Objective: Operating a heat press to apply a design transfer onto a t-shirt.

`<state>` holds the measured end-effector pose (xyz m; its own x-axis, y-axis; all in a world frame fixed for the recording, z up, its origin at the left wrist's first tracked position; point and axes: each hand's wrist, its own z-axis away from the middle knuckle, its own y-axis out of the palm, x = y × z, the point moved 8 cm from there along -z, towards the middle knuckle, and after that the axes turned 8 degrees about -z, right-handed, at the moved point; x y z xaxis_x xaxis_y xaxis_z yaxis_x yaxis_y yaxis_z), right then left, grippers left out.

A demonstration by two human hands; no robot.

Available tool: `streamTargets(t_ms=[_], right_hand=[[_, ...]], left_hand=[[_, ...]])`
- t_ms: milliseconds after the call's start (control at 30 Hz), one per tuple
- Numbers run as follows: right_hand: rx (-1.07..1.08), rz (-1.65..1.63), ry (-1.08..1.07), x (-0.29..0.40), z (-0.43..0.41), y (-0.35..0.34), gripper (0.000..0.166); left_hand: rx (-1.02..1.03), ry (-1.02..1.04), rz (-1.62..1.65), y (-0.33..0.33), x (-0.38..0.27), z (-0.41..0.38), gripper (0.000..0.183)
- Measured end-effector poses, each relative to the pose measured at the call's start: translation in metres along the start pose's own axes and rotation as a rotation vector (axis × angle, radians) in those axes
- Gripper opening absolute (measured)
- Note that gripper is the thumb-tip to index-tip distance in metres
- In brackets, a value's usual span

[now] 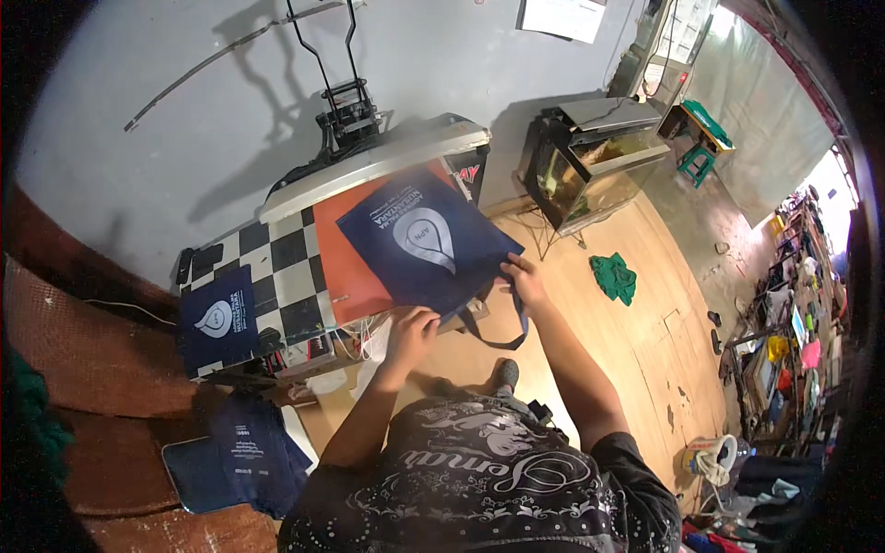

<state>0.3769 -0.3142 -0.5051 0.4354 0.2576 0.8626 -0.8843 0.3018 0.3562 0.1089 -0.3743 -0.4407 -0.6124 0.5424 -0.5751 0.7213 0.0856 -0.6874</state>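
Observation:
A navy fabric tote bag point(415, 238) with a white drop-shaped print and lettering lies over an orange pad point(352, 276), under the raised pale plate of a heat press point(387, 166). My right hand point(529, 285) grips the bag's near right corner. A strap handle point(494, 340) of the bag hangs in a loop between my hands. At the near left corner, my left hand point(413, 337) has its fingers curled on the bag's edge. To the left, another navy printed bag point(220, 316) lies flat on the black-and-white checkered table point(290, 249).
A glass aquarium point(594, 166) stands right of the press. Green cloth point(613, 278) lies on the floor. Navy fabric pieces point(249, 449) rest at lower left. A green stool point(696, 164) and a cluttered rack point(781, 345) are at right. White cords point(359, 339) hang at the table's near edge.

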Motion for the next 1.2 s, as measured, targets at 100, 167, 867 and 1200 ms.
streamTargets(t_ms=[100,167,867,1200], right_hand=[[-0.106,0.029,-0.001,0.008,-0.011,-0.012,0.055],[-0.110,0.066,-0.072,0.014,-0.019,-0.019,0.056],[0.178,1.252,-0.946,-0.008,0.032,0.129,0.066],[0.040,1.459,-0.753,-0.021,0.005,0.076,0.061]], left_hand=[[0.029,0.081,0.059,0.014,-0.023,-0.014,0.009],[0.042,0.106,0.087,0.021,-0.037,-0.017,0.009],[-0.109,0.022,-0.355,0.008,0.125,-0.110,0.024],[0.080,-0.080,-0.494,0.029,0.141,-0.107,0.052]])
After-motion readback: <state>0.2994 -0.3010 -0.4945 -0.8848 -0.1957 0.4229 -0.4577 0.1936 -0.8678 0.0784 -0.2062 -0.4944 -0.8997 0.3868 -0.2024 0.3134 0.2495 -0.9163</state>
